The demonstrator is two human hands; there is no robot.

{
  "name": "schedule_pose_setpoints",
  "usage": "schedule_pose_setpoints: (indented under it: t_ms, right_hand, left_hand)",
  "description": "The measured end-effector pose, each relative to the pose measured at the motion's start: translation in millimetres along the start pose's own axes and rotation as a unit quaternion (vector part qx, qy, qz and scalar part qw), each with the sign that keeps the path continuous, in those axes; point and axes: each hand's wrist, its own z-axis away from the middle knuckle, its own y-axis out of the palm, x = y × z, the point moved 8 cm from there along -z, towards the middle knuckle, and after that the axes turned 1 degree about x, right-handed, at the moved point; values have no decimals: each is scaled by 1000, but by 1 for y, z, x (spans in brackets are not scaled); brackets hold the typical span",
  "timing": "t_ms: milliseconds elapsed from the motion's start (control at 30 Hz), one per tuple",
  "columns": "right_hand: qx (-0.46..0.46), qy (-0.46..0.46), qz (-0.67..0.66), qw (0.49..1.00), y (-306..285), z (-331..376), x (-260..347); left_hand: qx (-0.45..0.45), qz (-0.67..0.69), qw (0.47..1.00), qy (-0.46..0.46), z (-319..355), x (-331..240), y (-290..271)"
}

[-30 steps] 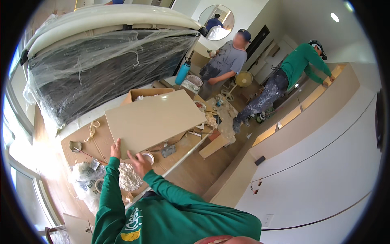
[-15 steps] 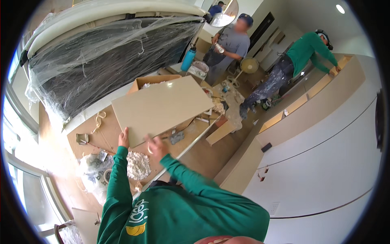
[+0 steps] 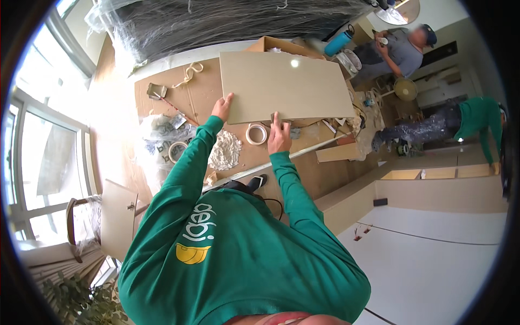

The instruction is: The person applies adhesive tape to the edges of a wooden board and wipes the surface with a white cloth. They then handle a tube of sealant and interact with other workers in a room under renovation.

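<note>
A flat beige panel (image 3: pixel 287 86) lies on the cardboard-covered table (image 3: pixel 203 92), its near edge toward me. My left hand (image 3: pixel 222 108) grips the panel's near left corner, thumb on top, with the other fingers partly hidden. My right hand (image 3: pixel 279 135) is at the middle of the near edge, index finger stretched onto it and the rest curled. A small dark piece shows between its fingers and the edge, too small to name. Just left of that hand lies a roll of masking tape (image 3: pixel 256 134). A heap of white scraps (image 3: pixel 225 150) sits near my left forearm.
An open cardboard box (image 3: pixel 268 43) and a blue bottle (image 3: pixel 339 42) stand behind the panel. A plastic bag (image 3: pixel 157 138) lies at left. At right, one person (image 3: pixel 398 51) in grey stands and another (image 3: pixel 479 119) in green bends over a long cabinet (image 3: pixel 433 189).
The view has turned, so the scene sits differently. My right hand, blurred before, has moved rightward along the panel's near edge. The tape roll it partly covered now shows fully. My left hand stays at the corner.
</note>
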Motion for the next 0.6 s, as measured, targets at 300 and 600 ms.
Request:
schedule_pose_setpoints:
  t_ms: [300, 600]
  right_hand:
    - [46, -115, -88, 988, 22, 4, 101]
    - [61, -12, 39, 997, 14, -6, 23]
  left_hand:
    - [11, -133, 958, 255, -16, 22, -23]
    - [-29, -192, 917, 349, -13, 12, -11]
